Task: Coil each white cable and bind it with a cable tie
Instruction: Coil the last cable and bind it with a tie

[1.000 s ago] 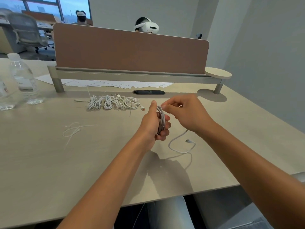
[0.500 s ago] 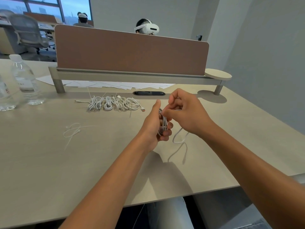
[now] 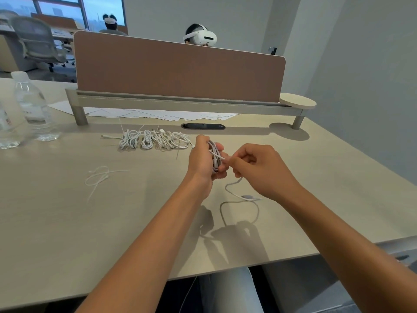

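**Both hands on a half-wound cable above the desk**

At the far left two clear water bottles (image 3: 33, 107) stand on the desk (image 3: 67, 222). Further right a loose cable tie (image 3: 99, 178) lies alone on the desktop, and behind it a row of coiled white cables (image 3: 155, 141) sits in front of the brown divider panel (image 3: 178, 71), with sheets of paper (image 3: 158, 115) under the panel's rail.

Near the middle, the left hand (image 3: 203, 160) is curled round a coil of white cable (image 3: 215, 158), holding it upright above the desk. Just to its right, the right hand (image 3: 259, 170) pinches the cable's free run between thumb and fingertips, close against the coil. From there the cable tail (image 3: 234, 188) hangs down in a curve to its plug (image 3: 248, 197), near the desktop.
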A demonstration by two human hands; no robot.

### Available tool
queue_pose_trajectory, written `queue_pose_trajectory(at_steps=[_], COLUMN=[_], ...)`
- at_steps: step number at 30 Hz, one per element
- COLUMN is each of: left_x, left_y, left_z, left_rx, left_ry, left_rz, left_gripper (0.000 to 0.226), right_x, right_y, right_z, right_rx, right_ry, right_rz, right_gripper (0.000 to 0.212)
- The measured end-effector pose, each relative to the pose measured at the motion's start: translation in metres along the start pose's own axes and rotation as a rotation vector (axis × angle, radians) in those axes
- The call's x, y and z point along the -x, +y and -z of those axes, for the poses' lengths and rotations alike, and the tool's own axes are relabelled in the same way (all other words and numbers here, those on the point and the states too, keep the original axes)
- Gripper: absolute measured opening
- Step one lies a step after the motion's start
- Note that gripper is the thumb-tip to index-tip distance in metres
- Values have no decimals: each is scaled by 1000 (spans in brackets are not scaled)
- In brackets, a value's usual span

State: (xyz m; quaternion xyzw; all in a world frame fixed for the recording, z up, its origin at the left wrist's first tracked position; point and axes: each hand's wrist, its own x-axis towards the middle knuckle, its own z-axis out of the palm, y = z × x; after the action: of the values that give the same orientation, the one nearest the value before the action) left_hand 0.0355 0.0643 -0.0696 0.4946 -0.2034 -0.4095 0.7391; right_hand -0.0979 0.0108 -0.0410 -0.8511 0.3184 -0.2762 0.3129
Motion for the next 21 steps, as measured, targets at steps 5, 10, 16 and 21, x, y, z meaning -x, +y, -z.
queue_pose_trajectory(at_steps=[5,10,16,21], left_x=[2,7,10,15], left_y=[5,3,1,3], left_z=[2,1,-1,-4], left_rx=[122,191,73,32], left_ry=[-3,-73,-61,-48], left_rz=[-42,-85,-83,-80], left_gripper=[36,38,45,37], right_x=[14,26,26,23], right_y=[14,18,8,1], right_z=[-3,-9,-4,5], right_rx=[42,-138,-231,-106], right_ry=[-159,-265,-93,-119], right_rz=[-16,-55,44,115], right_gripper=[27,31,19,21])
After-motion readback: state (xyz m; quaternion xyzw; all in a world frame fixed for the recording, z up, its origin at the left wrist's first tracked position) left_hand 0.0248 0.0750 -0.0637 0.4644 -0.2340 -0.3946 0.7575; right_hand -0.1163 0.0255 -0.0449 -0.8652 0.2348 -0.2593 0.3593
